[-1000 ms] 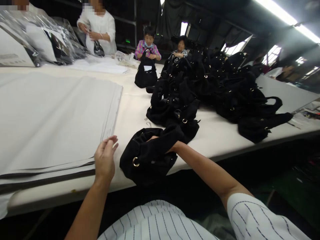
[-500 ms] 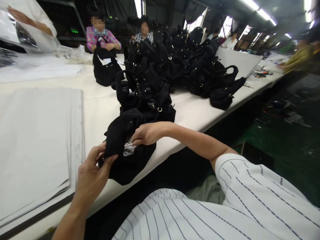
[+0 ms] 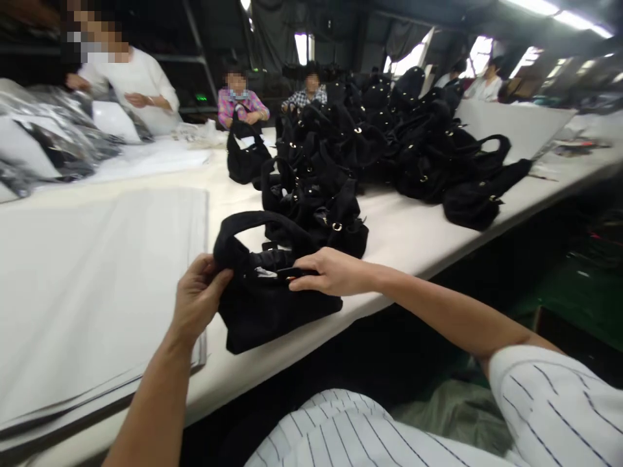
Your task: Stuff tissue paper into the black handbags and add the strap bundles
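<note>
A black fabric handbag (image 3: 272, 318) rests at the near edge of the table, its strap arched up and its mouth partly open. Something whitish (image 3: 265, 272) shows inside the opening. My left hand (image 3: 199, 295) pinches the bag's left end, where the strap meets the body. With fingers and thumb closed over the top edge near the right end, my right hand (image 3: 333, 272) grips the rim of the same bag. A small orange-gold spot shows by its fingertips, too small to name. More black handbags (image 3: 335, 214) lie just behind.
A large heap of black handbags (image 3: 370, 136) covers the far middle of the table (image 3: 389, 227). Stacked white sheets (image 3: 107, 292) lie at left, with clear plastic packaging (image 3: 53, 139) beyond. Several people sit or stand across the table; one in pink (image 3: 243, 107) handles a bag.
The bag has turned more upright, its strap now standing up. My right hand has come out of the bag's opening onto its rim. The camera view has swung left.
</note>
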A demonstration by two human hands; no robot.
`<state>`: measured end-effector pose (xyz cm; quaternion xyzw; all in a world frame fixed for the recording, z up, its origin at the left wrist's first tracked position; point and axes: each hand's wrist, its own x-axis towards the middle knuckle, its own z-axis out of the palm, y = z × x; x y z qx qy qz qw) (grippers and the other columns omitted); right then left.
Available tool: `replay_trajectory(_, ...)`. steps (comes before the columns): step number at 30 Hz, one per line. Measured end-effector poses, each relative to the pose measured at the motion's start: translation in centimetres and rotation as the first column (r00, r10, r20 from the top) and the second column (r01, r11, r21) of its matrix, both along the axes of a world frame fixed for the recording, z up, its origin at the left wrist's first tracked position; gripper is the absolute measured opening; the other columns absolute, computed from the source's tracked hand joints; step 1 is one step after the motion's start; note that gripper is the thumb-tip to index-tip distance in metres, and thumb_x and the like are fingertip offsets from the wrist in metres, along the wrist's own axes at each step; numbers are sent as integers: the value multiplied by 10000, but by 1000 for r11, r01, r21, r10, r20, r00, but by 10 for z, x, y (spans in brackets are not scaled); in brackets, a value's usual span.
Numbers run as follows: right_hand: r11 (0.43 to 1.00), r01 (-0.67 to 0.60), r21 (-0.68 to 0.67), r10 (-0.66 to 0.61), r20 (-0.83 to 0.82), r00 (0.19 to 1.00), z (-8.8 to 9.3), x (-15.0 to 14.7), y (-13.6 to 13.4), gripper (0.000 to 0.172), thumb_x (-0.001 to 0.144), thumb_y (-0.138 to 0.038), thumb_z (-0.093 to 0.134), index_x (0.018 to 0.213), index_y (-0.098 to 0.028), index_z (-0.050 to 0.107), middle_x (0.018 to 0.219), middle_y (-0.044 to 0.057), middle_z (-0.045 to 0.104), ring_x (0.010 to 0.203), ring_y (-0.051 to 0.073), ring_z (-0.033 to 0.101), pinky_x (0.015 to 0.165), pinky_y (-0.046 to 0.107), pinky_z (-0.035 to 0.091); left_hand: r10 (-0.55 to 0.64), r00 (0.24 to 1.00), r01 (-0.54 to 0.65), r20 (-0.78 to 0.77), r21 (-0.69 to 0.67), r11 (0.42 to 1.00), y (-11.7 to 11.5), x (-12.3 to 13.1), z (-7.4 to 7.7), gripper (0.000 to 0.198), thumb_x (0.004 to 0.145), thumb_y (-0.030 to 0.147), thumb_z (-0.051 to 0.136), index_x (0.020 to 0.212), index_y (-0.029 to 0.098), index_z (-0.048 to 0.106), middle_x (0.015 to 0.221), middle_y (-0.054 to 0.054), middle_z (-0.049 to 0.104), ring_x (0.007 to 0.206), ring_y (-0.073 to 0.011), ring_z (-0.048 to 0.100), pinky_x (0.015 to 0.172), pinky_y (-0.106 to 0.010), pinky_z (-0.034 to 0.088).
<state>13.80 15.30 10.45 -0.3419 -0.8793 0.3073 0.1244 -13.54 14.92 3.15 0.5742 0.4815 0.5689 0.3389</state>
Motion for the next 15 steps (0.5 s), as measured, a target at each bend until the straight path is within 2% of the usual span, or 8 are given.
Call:
replay_trajectory(1,986,99,133,-99,-10,995,-6,-6,-6,314,940,-457,577,861,-166,669,749,-13,637,700,124,589,657,235,375,26,999,-25,-29,44,999,5,3,2,254,730,334,716,883,186,577,759,19,635,684,-135,586,631,-225,475)
replay_trajectory(3,894,276,352,-282,-35,959,-25,-18,-14,278,929,-431,606,851,-175,680,764,14,674,725,157,624,683,265,383,105,990,-94,-98,110,990,17,7,6,185,754,315,662,881,195,600,775,13,641,732,-151,608,699,-253,503)
replay_trajectory(5,808,362,465,-383,-51,922,-50,-30,-15,252,927,-407,614,873,-175,698,739,39,680,714,190,637,681,294,402,193,966,-171,-170,137,976,26,5,5,145,810,284,599,915,198,650,880,-20,689,850,-176,646,832,-301,518)
replay_trajectory(7,777,358,519,-374,-78,924,-74,-39,-10,213,924,-356,622,933,-163,712,732,57,680,702,213,638,682,320,439,280,936,-255,-212,136,957,25,-1,0,160,857,245,528,919,197,668,942,-46,710,919,-188,666,890,-331,522)
replay_trajectory(9,774,351,527,-302,-181,936,-85,-44,-8,209,914,-297,636,1045,-147,699,834,80,707,771,227,659,736,345,496,360,905,-338,-227,130,932,9,-13,-7,172,877,233,513,949,196,665,978,-61,714,957,-194,673,900,-342,536)
replay_trajectory(12,798,401,450,-165,-476,864,-67,-43,-22,316,892,-239,665,1199,-173,640,1077,94,702,992,220,665,896,348,535,498,836,-476,-232,148,867,-34,-38,-19,199,899,272,534,1042,207,655,1055,-69,697,1015,-201,661,952,-365,527)
replay_trajectory(14,883,358,305,-96,-628,772,-35,-43,-42,298,896,-219,653,1194,-230,645,1109,67,698,1037,191,659,907,306,549,629,741,-602,-235,182,777,-64,-58,-28,213,904,305,541,1057,213,656,1068,-67,689,999,-206,666,969,-385,519)
replay_trajectory(15,948,248,200,-58,-658,751,-16,-44,-54,269,909,-219,630,1174,-260,657,1082,47,708,1008,170,671,868,270,564,695,685,-669,-217,189,719,-76,-68,-32,213,898,319,548,1046,210,656,1053,-66,691,971,-208,676,954,-391,528)
